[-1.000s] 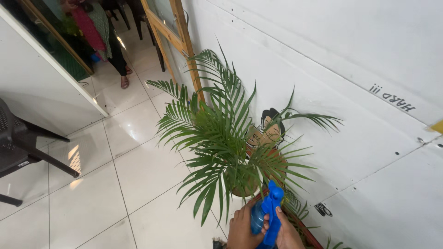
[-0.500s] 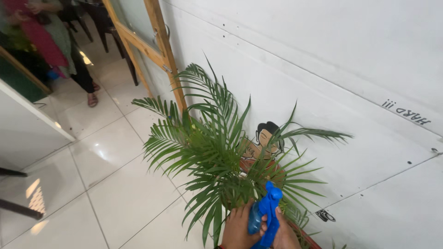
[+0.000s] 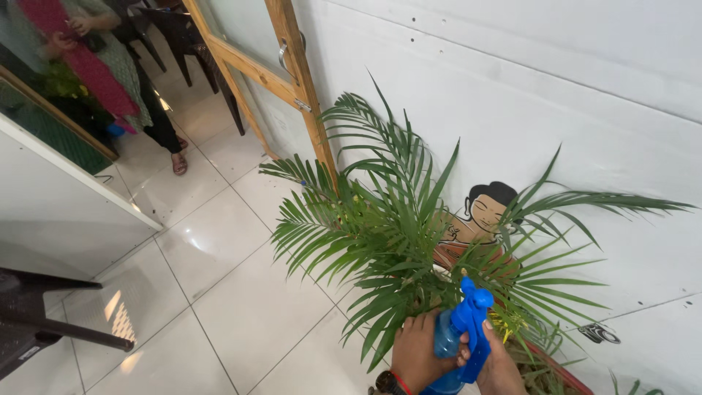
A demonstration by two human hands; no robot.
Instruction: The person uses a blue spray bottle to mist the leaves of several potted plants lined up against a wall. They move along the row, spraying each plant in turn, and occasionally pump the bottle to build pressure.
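**Two hands on a blue spray bottle at a potted palm**

Two hands are wrapped around a blue spray bottle [image 3: 457, 340], held low at the bottom edge of the view, its nozzle pointed into the palm plant [image 3: 398, 234]. The left hand [image 3: 415, 351] is closed round the translucent bottle body; the right hand [image 3: 499, 362] is closed against the opaque trigger head, fingers curled over it. No mist can be made out, so the step is judged to be spraying the fronds, with the trigger about to be or just being squeezed. A steady aim and a firm pull on the trigger would be called for next, with the nozzle kept clear of the nearest leaves.

Long, narrow, glossy leaflets are fanned from arching stems. A reddish planter rim [image 3: 559, 362] is glimpsed beneath. Behind stand a smooth white wall [image 3: 585, 95] with a painted figure [image 3: 479, 212], a varnished wooden door frame [image 3: 303, 95], and shiny pale floor tiles [image 3: 234, 292].
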